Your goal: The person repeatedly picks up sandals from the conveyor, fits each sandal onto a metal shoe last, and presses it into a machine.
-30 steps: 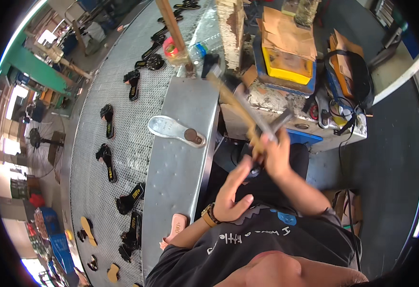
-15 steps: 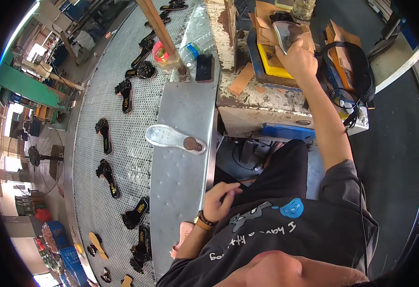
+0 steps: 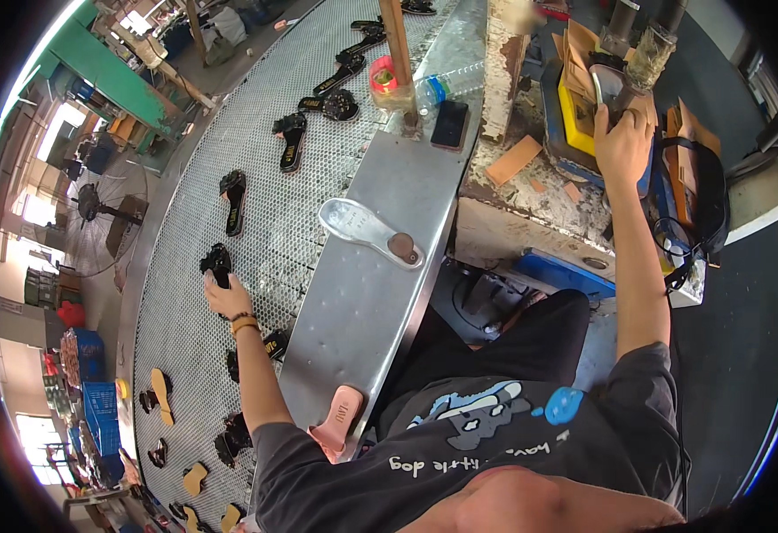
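My left hand (image 3: 229,300) reaches over the mesh conveyor and grips a black sandal (image 3: 219,260) with a ruffled upper, thumb on one side and fingers on the other; its palm hides part of the sole. At the far right, my right hand (image 3: 624,147) has its thumb and fingers around a clear, pale-rimmed, sole-shaped piece (image 3: 608,84) above a yellow tray (image 3: 577,115). Its fingers partly cover that piece. On the metal bench lies a clear sole (image 3: 362,227) with a round brown patch at one end. A pink slide sandal (image 3: 340,417) rests near my body.
Several black sandals, such as one (image 3: 233,202), line the mesh conveyor (image 3: 189,222) at left. A phone (image 3: 449,124), plastic bottle (image 3: 446,86) and wooden post (image 3: 395,40) stand beyond the metal bench (image 3: 344,311). A black bag (image 3: 704,191) sits beside the right-hand work stand.
My left hand has left my lap and swung out left onto a black sandal. The view has turned, shifting the scene rightward. My right hand stays at the clear piece over the tray.
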`<action>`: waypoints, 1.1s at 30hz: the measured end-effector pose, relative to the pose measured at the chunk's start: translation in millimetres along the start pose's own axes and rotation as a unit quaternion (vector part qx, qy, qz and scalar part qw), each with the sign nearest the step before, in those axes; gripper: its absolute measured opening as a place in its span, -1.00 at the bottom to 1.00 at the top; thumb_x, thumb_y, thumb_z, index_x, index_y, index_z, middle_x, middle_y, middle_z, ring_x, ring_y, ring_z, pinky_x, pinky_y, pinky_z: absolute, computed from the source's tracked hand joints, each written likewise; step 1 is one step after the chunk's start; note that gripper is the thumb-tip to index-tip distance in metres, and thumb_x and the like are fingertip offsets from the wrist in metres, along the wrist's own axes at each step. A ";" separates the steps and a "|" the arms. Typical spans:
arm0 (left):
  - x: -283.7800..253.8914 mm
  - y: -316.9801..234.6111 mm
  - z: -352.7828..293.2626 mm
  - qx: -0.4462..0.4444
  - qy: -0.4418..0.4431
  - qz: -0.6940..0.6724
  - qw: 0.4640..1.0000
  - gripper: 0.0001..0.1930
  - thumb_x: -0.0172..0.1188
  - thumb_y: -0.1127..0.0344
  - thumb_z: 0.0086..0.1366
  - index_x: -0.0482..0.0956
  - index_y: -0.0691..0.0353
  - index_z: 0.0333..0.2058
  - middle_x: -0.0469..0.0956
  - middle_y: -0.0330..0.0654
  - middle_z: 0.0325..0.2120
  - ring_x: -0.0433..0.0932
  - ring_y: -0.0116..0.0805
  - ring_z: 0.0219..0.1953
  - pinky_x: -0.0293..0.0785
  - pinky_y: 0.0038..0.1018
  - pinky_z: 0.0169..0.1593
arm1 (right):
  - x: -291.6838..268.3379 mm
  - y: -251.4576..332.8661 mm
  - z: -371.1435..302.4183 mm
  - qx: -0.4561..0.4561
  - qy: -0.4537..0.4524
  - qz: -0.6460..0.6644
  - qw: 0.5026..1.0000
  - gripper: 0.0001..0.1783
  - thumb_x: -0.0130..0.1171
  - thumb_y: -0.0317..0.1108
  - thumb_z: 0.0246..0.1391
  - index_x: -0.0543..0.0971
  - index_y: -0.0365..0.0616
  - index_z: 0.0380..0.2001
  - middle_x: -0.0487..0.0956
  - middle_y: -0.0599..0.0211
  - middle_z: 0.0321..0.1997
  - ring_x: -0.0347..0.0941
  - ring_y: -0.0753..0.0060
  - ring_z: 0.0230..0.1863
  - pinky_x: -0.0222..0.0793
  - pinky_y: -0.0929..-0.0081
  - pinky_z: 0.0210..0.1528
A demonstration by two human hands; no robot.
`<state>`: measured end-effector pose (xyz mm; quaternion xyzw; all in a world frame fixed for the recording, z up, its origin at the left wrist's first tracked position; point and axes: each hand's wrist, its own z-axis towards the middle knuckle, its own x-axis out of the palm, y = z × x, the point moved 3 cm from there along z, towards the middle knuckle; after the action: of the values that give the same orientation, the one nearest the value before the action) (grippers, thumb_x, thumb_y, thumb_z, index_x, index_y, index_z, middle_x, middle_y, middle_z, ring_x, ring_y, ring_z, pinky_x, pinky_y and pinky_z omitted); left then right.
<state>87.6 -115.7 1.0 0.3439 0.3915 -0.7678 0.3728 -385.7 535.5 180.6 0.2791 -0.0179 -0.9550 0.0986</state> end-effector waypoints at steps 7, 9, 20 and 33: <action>30.5 67.2 8.8 -0.184 0.210 0.189 0.942 -0.18 0.11 -0.16 0.47 0.09 0.10 0.53 0.15 0.10 0.48 0.17 0.15 0.48 0.22 0.19 0.43 | 2.3 -7.5 15.8 0.060 0.076 0.006 0.995 -0.28 0.13 0.20 0.30 0.66 -0.38 -0.03 0.60 -0.03 0.15 0.43 -0.17 0.26 0.36 0.10 0.32; 22.5 70.3 16.7 -0.187 0.293 0.236 0.908 -0.23 0.13 -0.08 0.46 0.15 0.13 0.50 0.21 0.07 0.44 0.23 0.12 0.45 0.33 0.27 0.34 | 12.9 -12.6 24.1 0.126 0.094 0.022 0.987 -0.23 0.18 0.26 0.18 0.66 -0.34 0.03 0.59 -0.02 0.19 0.38 -0.20 0.31 0.33 0.02 0.34; -73.6 -57.4 -126.5 -0.122 0.356 -0.711 0.594 -0.38 0.26 0.20 0.44 0.33 0.35 0.36 0.60 -0.19 -0.16 0.62 -0.34 -0.19 0.61 -0.34 -0.07 | 63.0 -29.1 34.9 0.209 0.082 0.190 0.956 -0.59 0.34 -0.17 0.04 0.71 -0.22 -0.10 0.73 0.08 -0.21 0.65 0.08 -0.22 0.54 0.20 -0.07; -117.4 -123.0 -235.9 -0.360 0.343 -0.733 0.464 -0.38 -0.06 -0.06 0.59 0.29 0.36 0.34 0.56 0.11 0.14 0.50 0.12 0.26 0.38 0.09 0.37 | -154.0 256.5 -303.5 0.149 0.548 0.749 0.340 -0.78 0.31 -0.54 0.03 0.62 -0.13 -0.21 0.60 0.13 0.04 0.48 0.16 0.21 0.36 0.26 0.27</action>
<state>96.8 173.2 31.8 0.0020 0.8380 -0.3704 -0.4008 -50.1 321.0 29.0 0.6197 -0.3039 -0.0950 0.7173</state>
